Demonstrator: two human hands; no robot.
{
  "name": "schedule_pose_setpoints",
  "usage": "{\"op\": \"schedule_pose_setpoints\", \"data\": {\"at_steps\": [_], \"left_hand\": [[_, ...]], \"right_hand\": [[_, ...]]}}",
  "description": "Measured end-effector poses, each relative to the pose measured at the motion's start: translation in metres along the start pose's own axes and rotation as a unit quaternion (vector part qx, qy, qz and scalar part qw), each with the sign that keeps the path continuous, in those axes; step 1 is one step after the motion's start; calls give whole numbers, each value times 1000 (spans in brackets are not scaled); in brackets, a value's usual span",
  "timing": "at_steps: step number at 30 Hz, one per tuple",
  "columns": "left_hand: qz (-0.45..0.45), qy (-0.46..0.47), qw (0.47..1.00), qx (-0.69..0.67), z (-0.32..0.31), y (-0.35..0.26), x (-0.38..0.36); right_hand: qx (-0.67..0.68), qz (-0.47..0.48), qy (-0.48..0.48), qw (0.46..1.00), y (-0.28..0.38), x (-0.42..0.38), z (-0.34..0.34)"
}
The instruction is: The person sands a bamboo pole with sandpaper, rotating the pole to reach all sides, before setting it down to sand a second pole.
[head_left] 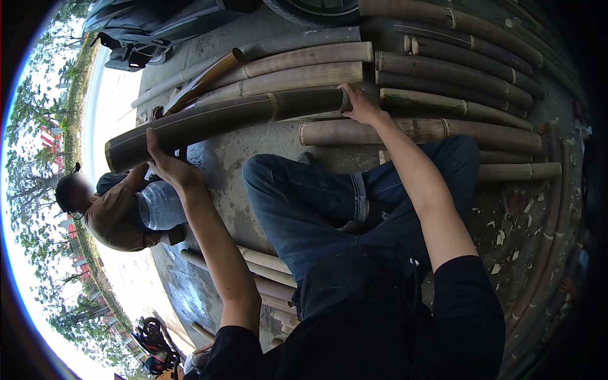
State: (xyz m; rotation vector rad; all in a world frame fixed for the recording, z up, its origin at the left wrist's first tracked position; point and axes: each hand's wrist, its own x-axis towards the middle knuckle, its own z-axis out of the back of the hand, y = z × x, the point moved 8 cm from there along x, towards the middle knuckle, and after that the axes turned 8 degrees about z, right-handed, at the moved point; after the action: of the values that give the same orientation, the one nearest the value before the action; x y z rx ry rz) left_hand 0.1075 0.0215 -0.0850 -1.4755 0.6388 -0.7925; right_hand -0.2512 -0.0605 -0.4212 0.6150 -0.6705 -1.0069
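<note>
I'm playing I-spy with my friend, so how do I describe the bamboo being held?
Find the folded legs in blue jeans, then look up and left. A long, dark bamboo pole stretches across there, the left hand near one end and the right hand at the other. Those hands hold only this one; the paler poles beyond lie on the ground.

Smooth bamboo pole [218, 116], rough concrete floor [223, 161], matt denim jeans [294, 206]

Free passage: bare floor [218, 187] between the raised bamboo pole [215, 119] and the wearer's knees [269, 183]. Obstacles: bamboo rows [449, 71], far right; a plastic jug [161, 206] and a crouching co-worker [114, 218], left; further lengths [269, 263] beside the wearer's thigh, near left.
</note>
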Motion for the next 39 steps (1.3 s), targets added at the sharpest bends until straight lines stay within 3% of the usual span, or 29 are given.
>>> {"op": "schedule_pose_setpoints", "data": {"at_steps": [2,7,10,15,17,19,32,36,38,39], "left_hand": [[-3,-41,999,18,6,0,-5],[-10,-43,999,-1,5,-2,-6],[-31,-30,999,-3,-11,-16,-14],[-71,12,997,30,-45,-39,-28],[-77,19,996,38,-51,-42,-30],[-84,24,995,48,-56,-46,-34],[-104,58,993,13,-74,-59,-49],[-93,129,986,51,-78,-52,-41],[-46,198,974,-99,-82,-37,-40],[-23,278,937,-209,-76,-18,-32]], "right_hand": [[11,2,-14,1000,-1,-1,-2],[42,-18,-91,995,3,-11,-9],[83,2,-74,994,30,-18,-10],[108,32,-83,990,125,3,26],[108,118,-126,979,165,16,42],[94,130,-135,978,195,26,54],[82,224,-177,955,338,74,116],[16,256,-183,949,384,98,139],[22,256,-178,950,384,95,146],[51,257,-174,949,381,93,147]]}}
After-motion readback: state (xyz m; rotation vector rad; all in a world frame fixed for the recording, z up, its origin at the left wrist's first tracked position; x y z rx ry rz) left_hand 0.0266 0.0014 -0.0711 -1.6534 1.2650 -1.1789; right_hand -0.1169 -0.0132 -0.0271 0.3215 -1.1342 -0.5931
